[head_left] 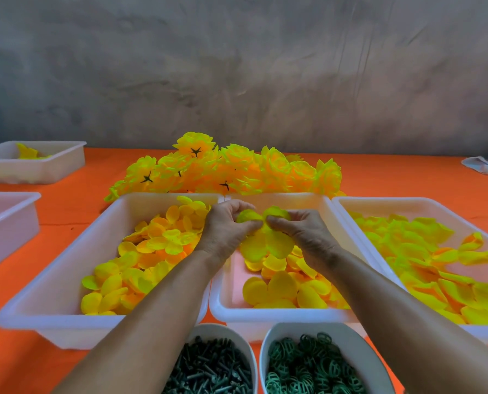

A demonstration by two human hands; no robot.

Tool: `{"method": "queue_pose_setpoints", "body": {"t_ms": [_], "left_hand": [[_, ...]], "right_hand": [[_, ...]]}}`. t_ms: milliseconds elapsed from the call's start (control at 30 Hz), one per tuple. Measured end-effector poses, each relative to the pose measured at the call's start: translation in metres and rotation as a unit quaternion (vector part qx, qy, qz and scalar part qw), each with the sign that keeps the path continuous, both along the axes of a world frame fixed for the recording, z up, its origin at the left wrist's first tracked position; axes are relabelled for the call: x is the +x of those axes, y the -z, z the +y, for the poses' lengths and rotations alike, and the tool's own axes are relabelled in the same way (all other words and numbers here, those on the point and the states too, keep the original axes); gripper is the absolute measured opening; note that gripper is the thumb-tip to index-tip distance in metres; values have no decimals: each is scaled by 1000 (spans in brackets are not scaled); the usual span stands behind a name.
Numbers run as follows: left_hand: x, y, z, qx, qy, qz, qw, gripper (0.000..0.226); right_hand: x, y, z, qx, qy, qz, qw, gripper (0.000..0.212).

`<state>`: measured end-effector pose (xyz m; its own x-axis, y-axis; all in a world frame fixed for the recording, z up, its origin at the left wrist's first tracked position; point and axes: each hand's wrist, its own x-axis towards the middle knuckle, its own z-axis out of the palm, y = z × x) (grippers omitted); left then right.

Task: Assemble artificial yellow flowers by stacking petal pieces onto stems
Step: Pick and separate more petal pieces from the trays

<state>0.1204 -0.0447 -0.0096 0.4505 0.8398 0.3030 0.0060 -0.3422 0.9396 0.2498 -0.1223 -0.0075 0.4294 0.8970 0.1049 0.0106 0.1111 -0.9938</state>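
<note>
Already a heap of finished flowers [228,172] lies behind the trays, while my left hand [225,228] and right hand [302,231] pinch petal pieces [262,240] over the middle tray [276,315], plenty left.

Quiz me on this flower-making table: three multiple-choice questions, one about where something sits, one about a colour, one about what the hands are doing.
1. Where is the pile of finished flowers?
A. Behind the white trays, near the wall
B. In the left bowl
C. On the floor

2. What colour is the table cover?
A. Blue
B. Orange
C. White

3. What are the left hand and right hand doing?
A. Resting flat on the table
B. Both holding a yellow petal piece
C. Lifting a bowl

Answers: 1 A, the flowers lie heaped beyond the trays. 2 B, orange shows between all containers. 3 B, both hands' fingers pinch the petal piece above the middle tray.
</note>
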Motion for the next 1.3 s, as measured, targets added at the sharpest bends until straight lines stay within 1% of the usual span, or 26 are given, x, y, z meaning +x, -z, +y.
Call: {"method": "queue_pose_setpoints", "body": {"t_ms": [67, 133, 167, 200, 233, 267, 300, 333, 367, 433, 500, 567, 667, 700, 733, 767, 800, 833, 867, 900, 933, 967, 1000, 1133, 1167, 1300], "left_hand": [[0, 1, 1, 5, -26, -9, 1000, 23], [-2, 1, 4, 6, -72, -39, 997, 24], [-3, 0, 5, 12, -96, -49, 994, 20], [-3, 0, 6, 20, -115, -54, 992, 16], [-4, 0, 7, 26, -127, -56, 990, 12], [-5, 0, 7, 33, -135, -57, 989, 12], [-5, 1, 8, 38, -142, -57, 988, 12], [-5, 1, 8, 39, -145, -59, 987, 13], [-5, 1, 9, 32, -145, -63, 987, 13], [-6, 1, 8, 1, -138, -73, 988, 20], [-6, 1, 7, -27, -133, -81, 987, 26], [-7, 1, 6, -37, -132, -79, 987, 27], [-7, 0, 6, -31, -139, -76, 987, 33], [-7, -1, 7, -27, -144, -73, 987, 34], [-7, -1, 7, -21, -155, -68, 985, 34], [-7, -2, 7, -16, -173, -66, 983, 34], [-8, -3, 7, -11, -193, -66, 979, 34], [-9, -3, 7, -4, -211, -66, 975, 36], [-9, -4, 6, 6, -226, -62, 972, 39], [-9, -5, 6, 18, -240, -53, 969, 42], [-9, -5, 5, 32, -252, -38, 967, 45], [-9, -5, 5, 45, -262, -23, 964, 46], [-8, -4, 5, 56, -268, -12, 962, 47], [-7, -4, 4, 65, -261, -1, 963, 46], [-7, -4, 4, 63, -251, -4, 966, 46], [-5, -7, 1, 62, -207, -4, 976, 46]], "right_hand": [[-2, 0, 4, -8, 29, -12, 999, 27], [3, -1, 8, -29, 65, -1, 997, 39], [6, -2, 9, -41, 71, -4, 997, 38], [10, -2, 10, -51, 66, -37, 996, 32], [14, 0, 12, -69, 59, -115, 989, 23], [18, 2, 14, -105, 50, -220, 969, 13], [21, 4, 17, -152, 40, -327, 932, 13], [21, 7, 20, -196, 35, -416, 887, 22], [20, 10, 23, -222, 30, -478, 849, 27], [13, 12, 29, -235, 29, -546, 803, 31], [7, 14, 36, -234, 35, -567, 789, 37], [3, 14, 39, -227, 64, -544, 805, 38], [0, 11, 36, -200, 86, -517, 828, 27], [0, 9, 35, -184, 89, -483, 851, 22], [0, 5, 33, -159, 86, -415, 892, 18], [-1, 0, 30, -125, 69, -300, 943, 19], [-1, -6, 28, -101, 39, -164, 981, 26], [0, -11, 24, -96, -10, -45, 994, 37], [1, -15, 20, -103, -65, 25, 992, 49], [2, -18, 15, -113, -111, 55, 986, 61], [2, -18, 11, -115, -145, 63, 981, 68], [0, -18, 8, -111, -165, 63, 978, 69], [-2, -17, 6, -102, -171, 62, 978, 64], [-9, -10, 6, -58, -108, 64, 990, 13], [-10, -9, 8, -48, -92, 71, 992, 7], [-11, -7, 9, -5, -34, 39, 999, 8]]}}
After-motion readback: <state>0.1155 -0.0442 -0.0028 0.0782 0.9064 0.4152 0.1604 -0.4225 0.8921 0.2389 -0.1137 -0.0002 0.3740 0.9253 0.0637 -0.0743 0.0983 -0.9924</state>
